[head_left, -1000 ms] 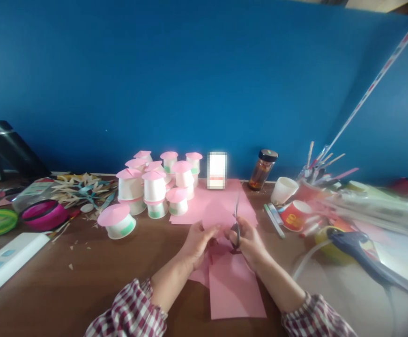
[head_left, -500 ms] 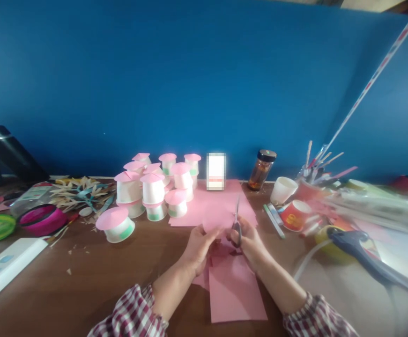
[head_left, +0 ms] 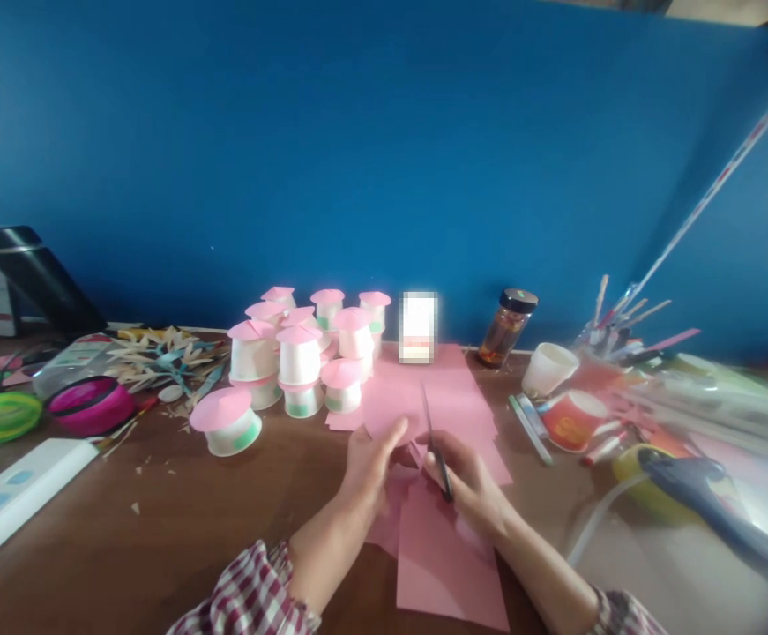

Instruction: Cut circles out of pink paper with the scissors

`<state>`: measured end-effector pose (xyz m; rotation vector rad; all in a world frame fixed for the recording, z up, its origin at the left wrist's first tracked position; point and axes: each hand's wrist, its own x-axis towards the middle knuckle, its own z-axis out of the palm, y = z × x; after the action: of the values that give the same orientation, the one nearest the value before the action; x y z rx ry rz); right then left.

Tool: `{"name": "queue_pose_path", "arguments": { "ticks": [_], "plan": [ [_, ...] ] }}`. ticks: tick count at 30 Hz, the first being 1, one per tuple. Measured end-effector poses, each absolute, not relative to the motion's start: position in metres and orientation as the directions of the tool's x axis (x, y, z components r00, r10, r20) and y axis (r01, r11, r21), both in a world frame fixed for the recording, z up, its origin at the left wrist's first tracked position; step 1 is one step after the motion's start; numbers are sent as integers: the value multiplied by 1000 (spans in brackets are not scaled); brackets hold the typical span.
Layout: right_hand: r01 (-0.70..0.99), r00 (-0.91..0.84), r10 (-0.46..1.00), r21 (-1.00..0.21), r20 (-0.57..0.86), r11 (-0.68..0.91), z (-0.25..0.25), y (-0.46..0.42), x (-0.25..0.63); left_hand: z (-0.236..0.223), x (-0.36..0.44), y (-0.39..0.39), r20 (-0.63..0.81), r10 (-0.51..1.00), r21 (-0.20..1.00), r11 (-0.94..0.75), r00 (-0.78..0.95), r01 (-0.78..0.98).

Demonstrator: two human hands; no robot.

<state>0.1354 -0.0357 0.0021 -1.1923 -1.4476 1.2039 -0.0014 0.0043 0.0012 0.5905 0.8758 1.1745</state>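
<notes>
My left hand (head_left: 371,466) is closed on a piece of pink paper (head_left: 416,453), thumb on top. Its outline blends into the pink sheets behind. My right hand (head_left: 468,487) grips a pair of scissors (head_left: 442,471), with the blades pointing up and away, close to the held paper. Whether the blades touch the paper is not clear. Beneath both hands lies a pink paper sheet (head_left: 448,569). More pink sheets (head_left: 450,375) are spread behind them. To the left stand several white paper cups with pink cone tops (head_left: 300,362), some stacked.
A lidded jar (head_left: 508,326), a white cup (head_left: 550,369) and a red cup (head_left: 575,419) stand on the right, near a glue gun (head_left: 694,494) with its cord. At left are a power strip (head_left: 26,503), a pink tape roll (head_left: 91,406) and wooden pieces (head_left: 165,357).
The view has shifted slightly left. The scissors have tilted leftward in my right hand, and the pink piece in my left hand has turned lower between the hands.
</notes>
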Motion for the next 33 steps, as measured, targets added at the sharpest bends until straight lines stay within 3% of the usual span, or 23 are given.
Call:
{"name": "queue_pose_path", "arguments": {
  "ticks": [4,16,33],
  "plan": [
    [96,-182,983,-995,14,32,3,-37,133,-2,-1,6,-254,967,799,231,37,-555],
    [92,-203,978,-994,36,56,0,-39,131,8,2,3,-306,952,789,262,14,-556],
    [120,-192,981,-992,12,36,8,-38,129,11,3,0,-275,961,778,225,5,-586]
  ]
}}
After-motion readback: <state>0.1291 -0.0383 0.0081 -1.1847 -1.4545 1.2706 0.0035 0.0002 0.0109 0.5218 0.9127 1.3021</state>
